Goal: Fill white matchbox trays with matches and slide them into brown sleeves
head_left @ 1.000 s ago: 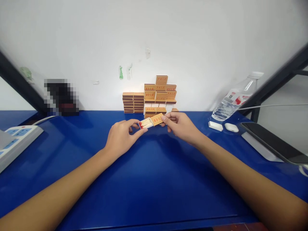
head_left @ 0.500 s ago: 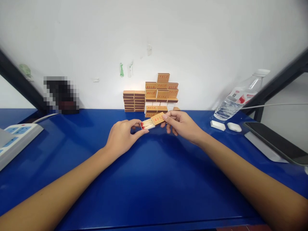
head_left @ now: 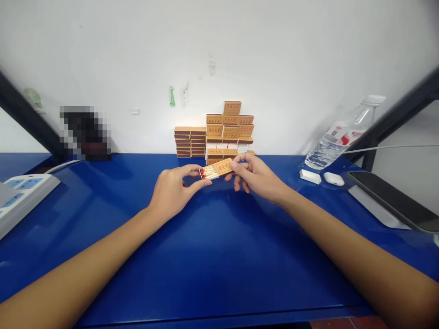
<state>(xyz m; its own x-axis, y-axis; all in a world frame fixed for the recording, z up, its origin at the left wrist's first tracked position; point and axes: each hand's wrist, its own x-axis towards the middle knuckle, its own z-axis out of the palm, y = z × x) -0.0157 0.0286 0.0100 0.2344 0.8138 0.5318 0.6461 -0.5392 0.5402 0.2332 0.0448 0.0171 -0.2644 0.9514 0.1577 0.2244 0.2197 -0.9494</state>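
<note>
Between my two hands is a matchbox (head_left: 224,167), its tray slid partly out to the left so that red-tipped matches (head_left: 210,172) show. My left hand (head_left: 173,187) pinches the tray's left end between thumb and fingers. At the sleeve's right end, my right hand (head_left: 255,176) grips with thumb and fingertips, its other fingers loosely curled below. Just behind stands a stepped pile of matchboxes (head_left: 232,119) against the wall, some upright with orange faces forward. To its left, more matchboxes (head_left: 190,142) lie stacked flat in two columns.
At the right are a leaning water bottle (head_left: 338,137), a small white block (head_left: 310,177), a white earphone case (head_left: 334,179) and a phone (head_left: 394,196) on a stand. A power strip (head_left: 30,196) lies at the left of the blue table (head_left: 219,265). A blurred dark object (head_left: 87,135) stands at the back left.
The matchbox tray has slid a little further into its sleeve, so less of the matches shows. Both hands keep their hold and are slightly closer together. The view has shifted slightly.
</note>
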